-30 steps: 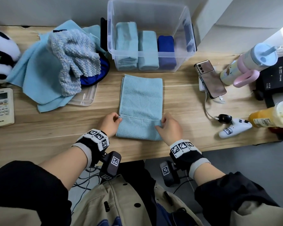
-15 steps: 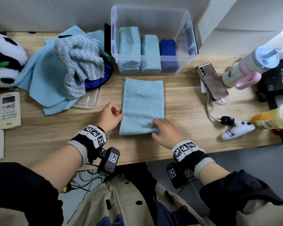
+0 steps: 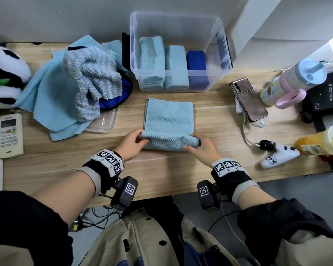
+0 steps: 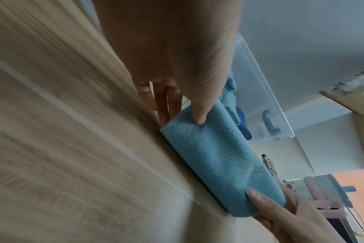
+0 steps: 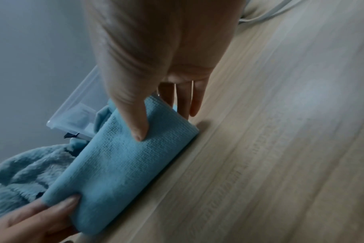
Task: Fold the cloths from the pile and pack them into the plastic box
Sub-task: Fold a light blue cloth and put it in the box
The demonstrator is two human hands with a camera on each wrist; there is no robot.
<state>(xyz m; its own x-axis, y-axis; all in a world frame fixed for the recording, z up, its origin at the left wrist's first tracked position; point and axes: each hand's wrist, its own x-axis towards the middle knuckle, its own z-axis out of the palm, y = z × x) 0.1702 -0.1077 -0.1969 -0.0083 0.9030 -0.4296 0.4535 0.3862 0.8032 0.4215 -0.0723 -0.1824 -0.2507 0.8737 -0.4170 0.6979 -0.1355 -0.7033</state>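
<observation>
A light blue cloth lies on the wooden table in front of the clear plastic box, its near end rolled up. My left hand pinches the roll's left end, thumb on top and fingers beneath. At the right end my right hand holds it the same way. Inside the box stand two light blue rolled cloths and a dark blue one. The cloth pile lies to the box's left, a fluffy grey-blue cloth on top.
A remote control and a panda plush sit at the far left. A phone with a cable, a pastel tumbler, a white game controller, an orange drink bottle and a black device crowd the right side.
The cloth's near end has been rolled away from me, so the flat part is shorter. Both hands moved from the near edge onto the ends of the roll.
</observation>
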